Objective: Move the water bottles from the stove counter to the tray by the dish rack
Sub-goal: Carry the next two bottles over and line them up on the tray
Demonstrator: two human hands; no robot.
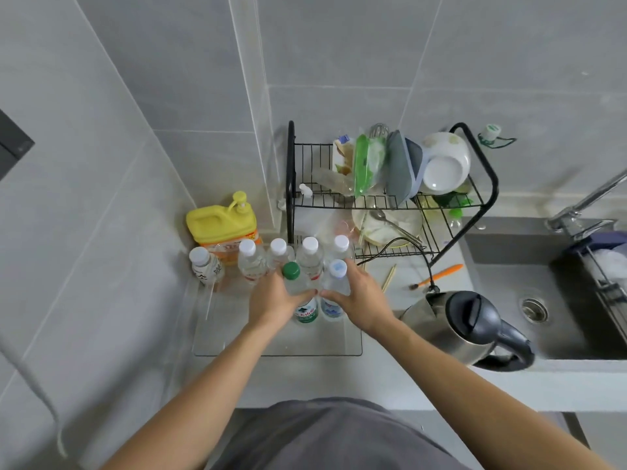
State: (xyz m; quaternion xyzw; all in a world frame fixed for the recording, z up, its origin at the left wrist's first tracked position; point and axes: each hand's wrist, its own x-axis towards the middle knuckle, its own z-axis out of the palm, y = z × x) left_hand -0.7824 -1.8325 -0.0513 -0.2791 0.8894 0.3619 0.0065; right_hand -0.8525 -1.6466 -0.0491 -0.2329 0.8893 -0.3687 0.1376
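A clear tray (271, 349) lies on the counter in front of the black dish rack (390, 198). Several white-capped water bottles (310, 256) stand in a row at its far end. My left hand (274, 298) is wrapped around a green-capped bottle (292, 274) with a green label. My right hand (361, 298) grips a pale-blue-capped bottle (336, 276) right beside it. Both bottles stand upright over the tray, touching each other, and my fingertips nearly meet between them.
A yellow detergent jug (222, 225) and a small white-capped drink bottle (205, 266) sit left of the tray by the wall. A steel kettle (471, 325) stands to the right, then the sink (549, 300) and tap (576, 212). Chopsticks (388, 278) and an orange brush (439, 274) lie near the rack.
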